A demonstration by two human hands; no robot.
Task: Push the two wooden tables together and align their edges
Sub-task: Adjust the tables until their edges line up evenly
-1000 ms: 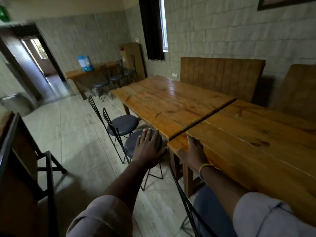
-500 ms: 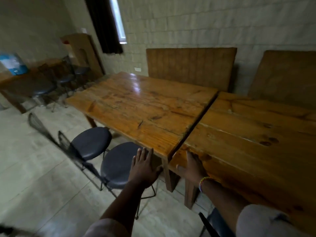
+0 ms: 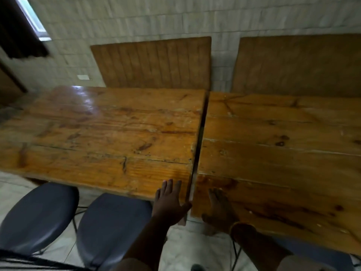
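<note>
Wooden tables (image 3: 109, 133) nearly flush; left hand (image 3: 170, 204), right hand (image 3: 219, 210) at seam.

Pale tiled wall (image 3: 136, 20); wooden bench backs (image 3: 156, 63); dark stools (image 3: 39, 214); curtained window (image 3: 31, 18)

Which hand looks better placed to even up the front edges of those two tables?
Probably the right hand: it lies flat on the right table, whose near edge juts out past the left table. The left hand is only at its corner.

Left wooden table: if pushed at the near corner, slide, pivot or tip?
Likely slides stiffly: the left table is thick plank, probably heavy. A push by the left hand at that corner may pivot it, skewing the seam. Tipping looks unlikely; the tiled floor seems smooth.
</note>
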